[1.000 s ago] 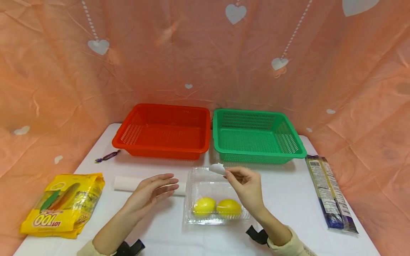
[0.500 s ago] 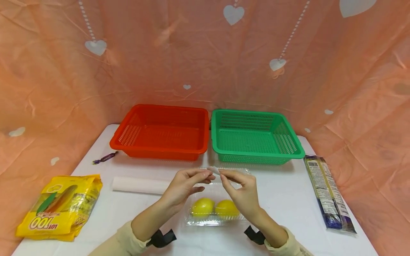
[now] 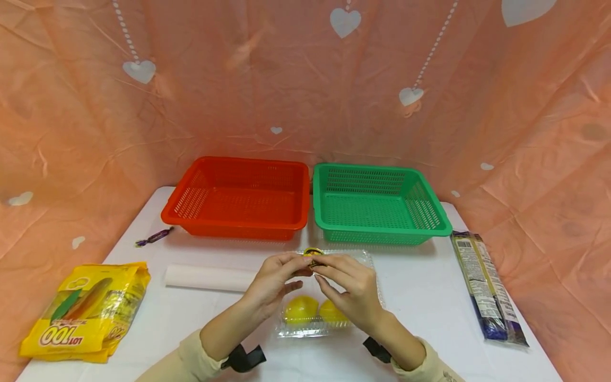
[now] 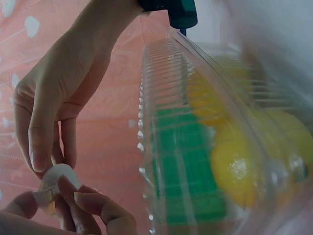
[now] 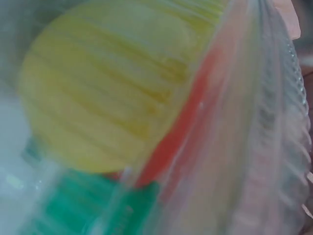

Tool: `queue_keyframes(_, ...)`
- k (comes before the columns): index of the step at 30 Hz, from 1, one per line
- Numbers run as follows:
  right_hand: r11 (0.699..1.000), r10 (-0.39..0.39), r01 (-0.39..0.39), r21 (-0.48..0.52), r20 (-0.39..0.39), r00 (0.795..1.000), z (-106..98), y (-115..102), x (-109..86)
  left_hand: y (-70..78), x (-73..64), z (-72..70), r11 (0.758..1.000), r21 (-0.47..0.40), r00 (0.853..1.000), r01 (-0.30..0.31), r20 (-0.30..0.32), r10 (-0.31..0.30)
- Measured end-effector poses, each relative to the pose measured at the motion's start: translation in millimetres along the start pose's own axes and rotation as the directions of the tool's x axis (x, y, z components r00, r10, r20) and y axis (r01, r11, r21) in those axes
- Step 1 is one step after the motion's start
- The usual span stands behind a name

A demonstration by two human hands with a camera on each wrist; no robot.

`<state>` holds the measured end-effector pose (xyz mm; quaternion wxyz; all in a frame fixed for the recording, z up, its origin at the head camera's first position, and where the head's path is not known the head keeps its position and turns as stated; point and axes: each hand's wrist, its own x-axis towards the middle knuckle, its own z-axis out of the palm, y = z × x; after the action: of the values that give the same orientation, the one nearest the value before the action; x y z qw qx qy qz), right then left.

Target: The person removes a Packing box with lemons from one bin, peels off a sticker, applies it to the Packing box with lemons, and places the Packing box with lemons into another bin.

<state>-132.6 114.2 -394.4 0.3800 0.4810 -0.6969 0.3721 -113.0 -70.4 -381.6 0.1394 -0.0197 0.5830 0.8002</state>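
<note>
In the head view my left hand and right hand meet above a clear plastic clamshell box. Between their fingertips is a small round sticker, yellow and black on the side seen there. The left wrist view shows the pale back of this sticker. Fingers and thumb of the left hand pinch it from below, and the right fingers pinch its opposite edge. Inside the box lie two lemons, partly hidden by the right hand. The right wrist view is blurred, mostly box wall and one lemon.
A red basket and a green basket stand at the back. To the left are a white roll, a purple-wrapped candy and a yellow packet. A flat purple-and-gold packet lies right.
My left hand has come right and up to the sticker, which the right hand alone held at first. The sticker has turned from its white side to its yellow and black side.
</note>
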Motion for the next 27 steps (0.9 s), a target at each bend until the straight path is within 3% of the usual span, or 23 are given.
queue_keyframes(3, 0.991, 0.115, -0.116, 0.073, 0.019, 0.993, -3.5, -1.0, -0.6, -1.5, -0.2, -1.7, 0.999, 0.036, 0.999, -0.029, 0.014, 0.029)
queue_keyframes(6, 0.942, 0.288, -0.294, 0.162, 0.06, 0.956, -9.4, -2.0, -1.1, -2.2, -0.4, -3.8, 0.99, 0.116, 0.996, -0.08, 0.037, 0.077)
queue_keyframes(9, 0.865, 0.433, -0.451, 0.218, 0.128, 0.892, -16.0, -2.1, -0.1, -1.8, -0.1, -7.1, 0.976, 0.172, 0.99, -0.133, 0.069, 0.122)
queue_keyframes(13, 0.746, 0.569, -0.604, 0.28, 0.202, 0.797, -24.0, -0.9, 1.6, -0.1, 1.3, -11.8, 0.971, 0.166, 0.978, -0.172, 0.143, 0.149)
queue_keyframes(16, 0.654, 0.646, -0.685, 0.321, 0.234, 0.726, -28.5, 0.4, 1.1, -1.1, 3.8, -12.9, 0.967, 0.168, 0.972, -0.189, 0.171, 0.16)
queue_keyframes(19, 0.546, 0.701, -0.745, 0.384, 0.278, 0.657, -31.2, 1.6, -0.4, -4.9, 7.5, -11.8, 0.946, 0.223, 0.967, -0.235, 0.151, 0.205)
queue_keyframes(21, 0.499, 0.714, -0.764, 0.409, 0.305, 0.63, -32.3, 2.8, -2.0, -8.9, 9.6, -10.7, 0.921, 0.27, 0.958, -0.282, 0.139, 0.252)
queue_keyframes(23, 0.491, 0.708, -0.772, 0.402, 0.331, 0.623, -33.7, 5.4, -4.3, -11.8, 10.7, -9.9, 0.892, 0.311, 0.944, -0.327, 0.148, 0.295)
queue_keyframes(27, 0.534, 0.699, -0.791, 0.298, 0.371, 0.611, -37.5, 12.9, -10.2, -14.6, 13.3, -9.8, 0.829, 0.385, 0.913, -0.406, 0.21, 0.35)
